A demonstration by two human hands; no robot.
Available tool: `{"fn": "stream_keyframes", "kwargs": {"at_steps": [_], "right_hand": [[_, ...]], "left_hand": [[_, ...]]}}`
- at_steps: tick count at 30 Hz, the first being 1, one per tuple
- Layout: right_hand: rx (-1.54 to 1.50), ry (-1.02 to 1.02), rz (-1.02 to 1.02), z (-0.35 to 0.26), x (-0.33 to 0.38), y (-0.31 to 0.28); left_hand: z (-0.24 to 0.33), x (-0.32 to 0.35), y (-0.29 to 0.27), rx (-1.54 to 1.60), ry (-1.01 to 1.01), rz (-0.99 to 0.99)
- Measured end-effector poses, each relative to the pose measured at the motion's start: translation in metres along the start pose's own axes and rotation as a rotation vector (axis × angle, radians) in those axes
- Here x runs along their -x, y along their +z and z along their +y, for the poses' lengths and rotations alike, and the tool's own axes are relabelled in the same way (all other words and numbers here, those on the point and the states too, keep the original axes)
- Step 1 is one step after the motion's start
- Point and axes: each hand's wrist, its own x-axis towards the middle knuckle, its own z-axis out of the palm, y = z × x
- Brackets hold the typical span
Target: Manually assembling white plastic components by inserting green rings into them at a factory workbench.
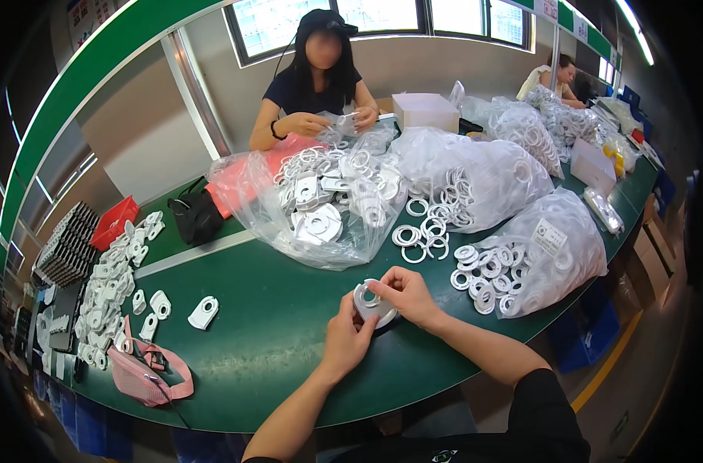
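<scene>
Near the front edge of the green table, both my hands hold a white plastic part with a round hole (384, 312). My left hand (345, 338) is closed around its left side, the thumb lying along the lower part. From above right, my right hand (407, 296) pinches it between thumb and fingers near the hole. My fingers cover some of the part, so I cannot tell whether it is one piece or two. Loose white rings (430, 231) lie beyond my hands. To the right, flat white rings (486, 279) spill from a clear plastic bag (566, 245).
An open clear bag of white parts (318, 220) stands ahead, before a co-worker (314, 92) handling a piece. Many white parts (104, 297) are heaped at left, near a pink bag (141, 373), black pouch (195, 216) and red bin (114, 222). A white box (426, 112) sits at the back.
</scene>
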Motion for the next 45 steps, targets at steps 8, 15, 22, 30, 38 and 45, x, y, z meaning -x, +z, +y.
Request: {"fn": "stream_keyframes", "kwargs": {"at_steps": [8, 15, 22, 30, 38, 45], "right_hand": [[0.502, -0.237, -0.016, -0.017, 0.006, -0.001], [0.482, -0.227, -0.092, -0.004, -0.003, -0.012], [0.947, -0.414, 0.269, -0.032, -0.007, -0.051], [1.221, -0.102, 0.428, -0.048, 0.007, -0.126], [1.281, 0.189, 0.345, -0.063, 0.012, -0.131], [1.181, 0.104, 0.392, -0.061, 0.009, -0.136]], "left_hand": [[-0.012, -0.004, -0.01, -0.114, 0.08, 0.03], [-0.011, -0.009, -0.025, 0.143, -0.172, -0.015], [-0.016, -0.042, -0.153, 0.501, -0.031, 0.97], [-0.04, -0.081, -0.211, 0.328, -0.046, 1.174], [-0.034, -0.16, -0.103, -0.931, 0.522, 0.16], [-0.046, -0.18, -0.087, -1.487, 0.438, -0.109]]}}
